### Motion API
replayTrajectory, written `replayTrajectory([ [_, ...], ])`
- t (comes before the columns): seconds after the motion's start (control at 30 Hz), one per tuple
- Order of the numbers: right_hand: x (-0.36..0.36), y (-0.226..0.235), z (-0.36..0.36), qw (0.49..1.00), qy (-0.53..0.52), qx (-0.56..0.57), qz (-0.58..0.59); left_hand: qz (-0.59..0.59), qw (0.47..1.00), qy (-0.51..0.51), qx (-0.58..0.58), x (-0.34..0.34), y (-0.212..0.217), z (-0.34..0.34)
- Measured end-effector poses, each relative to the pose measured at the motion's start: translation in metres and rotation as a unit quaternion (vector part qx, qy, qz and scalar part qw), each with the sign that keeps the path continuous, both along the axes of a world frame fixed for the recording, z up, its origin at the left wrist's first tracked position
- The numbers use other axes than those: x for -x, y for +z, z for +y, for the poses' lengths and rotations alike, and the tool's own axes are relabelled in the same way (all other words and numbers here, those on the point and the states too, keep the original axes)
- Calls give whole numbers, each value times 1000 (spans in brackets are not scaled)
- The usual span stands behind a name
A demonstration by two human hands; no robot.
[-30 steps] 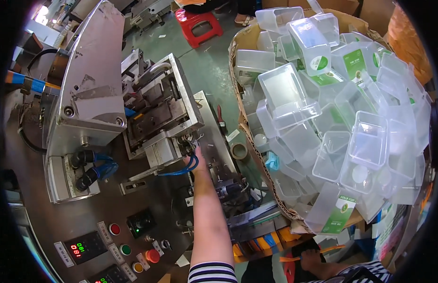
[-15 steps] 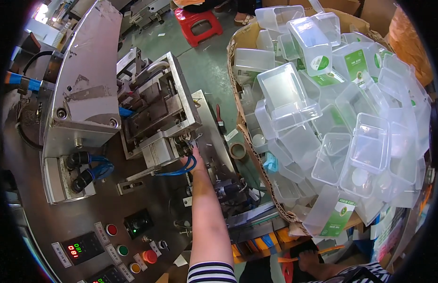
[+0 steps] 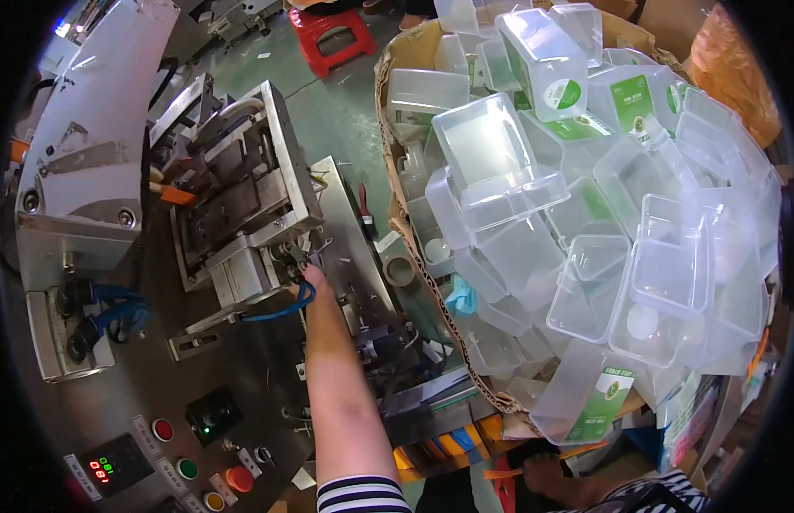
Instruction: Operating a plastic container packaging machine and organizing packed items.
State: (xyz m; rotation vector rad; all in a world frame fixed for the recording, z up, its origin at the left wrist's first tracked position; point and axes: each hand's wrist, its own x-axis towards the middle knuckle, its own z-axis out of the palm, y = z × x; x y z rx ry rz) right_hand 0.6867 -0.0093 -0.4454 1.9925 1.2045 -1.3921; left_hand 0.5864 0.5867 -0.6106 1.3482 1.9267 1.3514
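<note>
My left hand [image 3: 310, 278] reaches to the small metal fittings [image 3: 292, 256] on the near side of a metal frame [image 3: 281, 154] that holds a dark plate. Its fingers look closed there, but what they grip is hidden among the fittings. A blue tube [image 3: 281, 315] loops close beside the wrist. Low on the right, my right hand [image 3: 546, 474] is partly in shadow by an orange strip [image 3: 585, 451]; its fingers look curled, and what they hold cannot be made out. A red object [image 3: 504, 494] lies beside that hand.
A big cardboard box [image 3: 395, 184] heaped with clear plastic boxes [image 3: 487, 141] stands right. The pale machine head [image 3: 85, 162] rises left, above a panel with buttons [image 3: 239, 479] and a lit display [image 3: 110, 466]. Beyond are a brush [image 3: 365, 209], tape roll [image 3: 400, 271] and red stool [image 3: 330, 43].
The whole view has shifted, so machine and boxes sit farther left in the picture. My left hand stays at the same fittings. An orange piece now shows between machine head and frame.
</note>
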Motion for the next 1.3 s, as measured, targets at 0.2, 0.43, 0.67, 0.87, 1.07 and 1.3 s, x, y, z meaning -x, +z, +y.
replayTrajectory([
  [0.2,-1,4,7,999,10,-36,11,6,988,-74,134,7,-11,-7],
  [0.43,4,4,6,999,10,-45,-4,239,943,-9,231,-11,27,-27],
  [0.67,5,0,2,999,19,-32,-2,221,953,-78,192,-14,36,-22],
  [0.87,8,1,1,998,20,-53,-10,178,973,70,130,-25,47,-54],
  [1.07,7,-2,-4,999,15,-41,0,83,973,-156,146,-26,52,-44],
  [1.3,9,-5,-16,999,31,-36,2,-111,991,-62,31,-62,85,-120],
])
